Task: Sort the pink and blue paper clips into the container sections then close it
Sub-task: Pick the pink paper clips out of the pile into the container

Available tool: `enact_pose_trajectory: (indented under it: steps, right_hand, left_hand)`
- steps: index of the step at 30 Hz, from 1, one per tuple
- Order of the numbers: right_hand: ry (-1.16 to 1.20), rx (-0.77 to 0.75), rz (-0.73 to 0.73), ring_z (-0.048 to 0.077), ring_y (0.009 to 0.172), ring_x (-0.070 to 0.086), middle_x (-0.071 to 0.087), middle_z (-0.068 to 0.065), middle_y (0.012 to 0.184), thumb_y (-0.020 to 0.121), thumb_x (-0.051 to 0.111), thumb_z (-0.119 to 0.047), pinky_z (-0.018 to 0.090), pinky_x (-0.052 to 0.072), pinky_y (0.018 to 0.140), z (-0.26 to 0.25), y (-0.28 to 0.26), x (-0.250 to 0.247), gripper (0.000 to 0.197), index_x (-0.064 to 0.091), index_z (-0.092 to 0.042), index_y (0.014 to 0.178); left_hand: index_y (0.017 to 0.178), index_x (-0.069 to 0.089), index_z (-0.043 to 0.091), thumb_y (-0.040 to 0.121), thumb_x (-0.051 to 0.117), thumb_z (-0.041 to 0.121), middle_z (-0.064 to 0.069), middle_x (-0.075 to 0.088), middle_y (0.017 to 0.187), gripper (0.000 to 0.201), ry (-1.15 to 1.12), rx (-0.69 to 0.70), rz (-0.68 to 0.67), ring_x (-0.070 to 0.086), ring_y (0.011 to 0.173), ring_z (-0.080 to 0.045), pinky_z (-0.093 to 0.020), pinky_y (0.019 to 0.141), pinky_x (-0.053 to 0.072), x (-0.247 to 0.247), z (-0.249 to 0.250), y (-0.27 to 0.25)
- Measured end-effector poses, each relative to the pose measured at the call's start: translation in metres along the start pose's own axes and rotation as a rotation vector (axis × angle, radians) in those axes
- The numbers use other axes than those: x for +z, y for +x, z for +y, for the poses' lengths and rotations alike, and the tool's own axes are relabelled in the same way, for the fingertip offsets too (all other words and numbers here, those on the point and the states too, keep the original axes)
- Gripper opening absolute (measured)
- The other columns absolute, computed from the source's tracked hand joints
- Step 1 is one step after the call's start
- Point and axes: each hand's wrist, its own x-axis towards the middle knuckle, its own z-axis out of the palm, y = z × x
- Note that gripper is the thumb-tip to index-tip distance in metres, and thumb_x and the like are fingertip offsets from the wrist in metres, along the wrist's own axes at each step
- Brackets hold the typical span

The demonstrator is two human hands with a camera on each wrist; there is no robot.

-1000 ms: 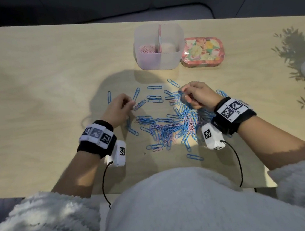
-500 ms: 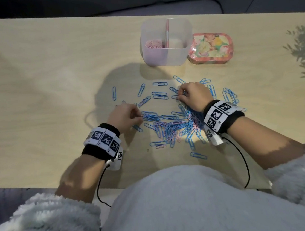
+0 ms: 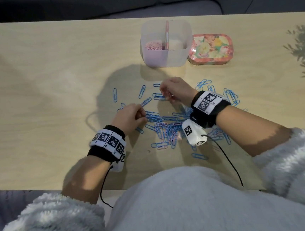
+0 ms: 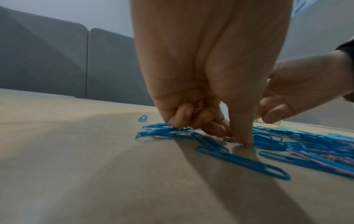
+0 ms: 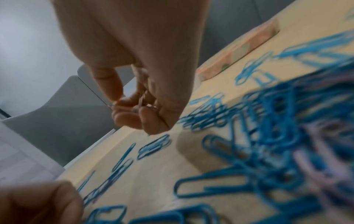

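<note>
Paper clips (image 3: 169,126) lie scattered and heaped on the wooden table (image 3: 44,84), directly in front of the person; most are blue, with a few pink ones tangled into the dense middle of the heap. Beyond the heap stands the container (image 3: 166,43), translucent, open, and split by an upright divider: its left section holds a small mass of pink clips, while its right section appears to hold none, though the wall is cloudy. Just beside it, on the right, rests the floral lid (image 3: 210,50), flat on the table.

The right hand (image 3: 175,91) is raised slightly above the far edge of the heap, fingers curled around what look like several pink clips gathered in the palm, as the right wrist view suggests. The left hand (image 3: 130,118) is at the heap's left edge, thumb tip pressed to the table and the other fingers curled in; whether it pinches a clip cannot be told.

The step in hand is judged to be picking out the remaining pink clips. To do it well, each pink clip is best slid sideways out of the tangle before lifting, so hooked blue clips do not ride along. The gathered handful should be checked for stray blue before release over the left section.
</note>
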Motion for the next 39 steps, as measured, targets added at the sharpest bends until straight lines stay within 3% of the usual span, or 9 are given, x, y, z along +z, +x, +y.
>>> enact_pose_trajectory:
  steps: [3,7,13,18,23,26,29,33,39]
  right_hand:
    - [-0.403,-0.162,-0.032,0.005,0.050,0.043,0.043,-0.007,0.057,0.085,0.061,-0.024,0.023,0.037,0.055,0.002,0.008,0.022,0.022,0.051,-0.017,0.067]
    - [-0.905,-0.276,-0.077,0.021,0.086,0.051,0.059,0.000,0.085,0.085,0.055,-0.027,0.031,0.033,0.073,0.008,0.008,0.033,0.017,0.055,-0.017,0.099]
    - [-0.686,-0.125,0.032,0.024,0.089,0.056,0.060,0.004,0.090,0.082,0.061,-0.023,0.033,0.041,0.078,0.007,0.010,0.009,0.007,0.057,-0.017,0.085]
    - [-0.849,-0.246,0.090,0.025,0.107,0.056,0.064,0.005,0.111,0.087,0.052,-0.022,0.032,0.040,0.085,0.004,0.007,0.010,0.022,0.061,-0.021,0.108]
    - [-0.988,-0.350,-0.079,0.023,0.109,0.055,0.065,0.004,0.109,0.087,0.055,-0.026,0.031,0.038,0.082,-0.002,0.008,0.040,0.020,0.065,-0.020,0.104]
    - [-0.970,-0.270,-0.127,0.024,0.101,0.058,0.066,0.005,0.103,0.084,0.059,-0.023,0.029,0.040,0.078,0.001,0.010,0.038,0.014,0.065,-0.015,0.093]
    - [-0.969,-0.212,-0.188,0.024,0.095,0.062,0.069,0.004,0.098,0.083,0.057,-0.019,0.030,0.042,0.074,0.006,0.006,0.028,0.007,0.063,-0.016,0.080]
    - [-0.922,-0.215,-0.108,0.030,0.091,0.056,0.064,0.011,0.099,0.086,0.049,-0.015,0.034,0.040,0.074,0.006,-0.004,0.006,0.011,0.056,-0.009,0.090]
    - [-0.734,-0.175,0.018,0.020,0.068,0.040,0.046,0.002,0.068,0.085,0.053,-0.007,0.024,0.023,0.056,-0.017,-0.013,-0.048,0.035,0.032,-0.022,0.061]
  left_hand:
    - [0.090,0.058,0.016,0.083,0.063,0.023,0.004,0.053,0.083,0.011,-0.011,-0.004,0.047,0.050,0.076,-0.014,-0.029,0.069,0.041,0.004,0.002,-0.001]
    - [0.093,0.061,0.012,0.085,0.062,0.021,0.004,0.050,0.087,0.013,0.016,0.004,0.059,0.047,0.080,-0.014,-0.027,0.071,0.037,0.005,0.004,0.000]
    - [0.091,0.064,0.010,0.087,0.057,0.018,-0.008,0.063,0.093,0.011,0.010,0.007,0.110,0.056,0.089,-0.024,-0.031,0.073,0.039,-0.003,-0.007,-0.005]
    - [0.103,0.064,0.006,0.091,0.053,0.016,-0.012,0.066,0.101,0.019,-0.115,-0.051,0.149,0.059,0.093,-0.025,-0.032,0.081,0.044,-0.012,-0.016,-0.008]
    - [0.089,0.062,0.009,0.093,0.046,0.009,-0.003,0.057,0.078,0.016,-0.499,-0.265,0.177,0.055,0.063,-0.005,-0.008,0.052,0.041,-0.025,-0.015,-0.001]
    - [0.068,0.050,0.017,0.095,0.046,0.020,0.000,0.047,0.064,0.027,-0.631,-0.300,0.150,0.043,0.055,-0.012,-0.020,0.051,0.034,-0.033,-0.012,0.004]
    - [0.070,0.050,0.017,0.096,0.044,0.023,-0.001,0.047,0.062,0.028,-0.544,-0.201,0.095,0.042,0.053,-0.013,-0.022,0.051,0.033,-0.043,0.003,0.021]
    - [0.100,0.062,0.002,0.096,0.041,0.012,-0.002,0.054,0.072,0.024,-0.344,-0.075,0.121,0.048,0.064,-0.015,-0.022,0.059,0.037,-0.068,0.040,0.068]
    - [0.106,0.063,0.003,0.088,0.034,0.000,-0.020,0.065,0.112,0.035,-0.243,0.001,0.259,0.062,0.104,-0.032,-0.029,0.089,0.049,-0.108,0.084,0.136]
